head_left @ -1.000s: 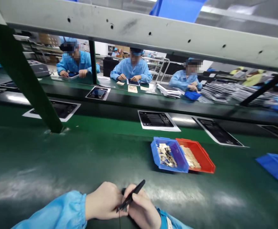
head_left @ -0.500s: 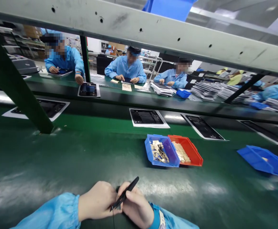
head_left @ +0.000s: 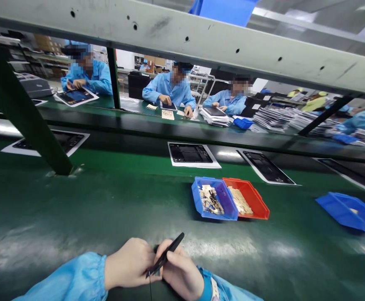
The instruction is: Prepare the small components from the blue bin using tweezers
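Observation:
Black tweezers point(head_left: 166, 254) lie slanted in my right hand point(head_left: 182, 271), gripped between thumb and fingers with the tips pointing down and left. My left hand point(head_left: 131, 263) is closed right beside them, its fingers curled at the tweezer tips. A thin dark wire point(head_left: 150, 286) hangs down from near those tips. What my left fingers pinch is hidden behind the hand and tweezers. Beyond the hands stand a blue bin point(head_left: 214, 198) holding cream pieces and dark strips, and a red bin point(head_left: 247, 198) holding cream pieces.
Black panels on white sheets, one at the centre point(head_left: 193, 154) and one to its right point(head_left: 267, 167), lie along the green belt. Another blue bin point(head_left: 351, 213) stands at right. A green post point(head_left: 29, 113) slants at left. Co-workers in blue sit across the line.
My hands and the tweezers have barely moved. Across the line, the co-worker at left has drawn a panel on its sheet closer; the middle co-worker's hands have shifted.

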A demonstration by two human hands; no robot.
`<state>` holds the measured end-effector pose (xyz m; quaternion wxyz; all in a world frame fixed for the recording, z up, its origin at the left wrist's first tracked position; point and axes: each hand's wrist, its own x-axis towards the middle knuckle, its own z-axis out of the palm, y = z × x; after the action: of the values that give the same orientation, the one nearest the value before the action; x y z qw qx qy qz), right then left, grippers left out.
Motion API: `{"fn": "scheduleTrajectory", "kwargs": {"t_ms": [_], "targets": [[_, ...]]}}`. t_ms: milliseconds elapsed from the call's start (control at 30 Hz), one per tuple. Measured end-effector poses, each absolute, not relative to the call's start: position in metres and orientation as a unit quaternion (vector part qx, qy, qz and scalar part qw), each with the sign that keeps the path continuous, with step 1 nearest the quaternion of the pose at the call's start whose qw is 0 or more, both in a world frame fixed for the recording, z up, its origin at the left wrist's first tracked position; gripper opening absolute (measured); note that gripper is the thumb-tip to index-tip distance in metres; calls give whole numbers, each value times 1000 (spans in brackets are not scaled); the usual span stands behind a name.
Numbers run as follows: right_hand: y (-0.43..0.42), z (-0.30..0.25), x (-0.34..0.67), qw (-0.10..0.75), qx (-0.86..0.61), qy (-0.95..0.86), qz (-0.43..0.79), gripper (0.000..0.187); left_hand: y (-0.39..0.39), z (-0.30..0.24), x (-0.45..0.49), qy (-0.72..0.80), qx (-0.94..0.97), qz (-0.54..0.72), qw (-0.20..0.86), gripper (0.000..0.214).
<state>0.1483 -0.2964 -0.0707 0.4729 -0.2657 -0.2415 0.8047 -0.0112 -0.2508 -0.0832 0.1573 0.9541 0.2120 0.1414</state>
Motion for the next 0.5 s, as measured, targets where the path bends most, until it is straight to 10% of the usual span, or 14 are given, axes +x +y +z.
{"fn": "scheduleTrajectory", "kwargs": {"t_ms": [500], "targets": [[-279, -39, 174, 576, -336, -446, 597, 28, -259, -78, -29, 215, 933, 148, 248, 42]]}}
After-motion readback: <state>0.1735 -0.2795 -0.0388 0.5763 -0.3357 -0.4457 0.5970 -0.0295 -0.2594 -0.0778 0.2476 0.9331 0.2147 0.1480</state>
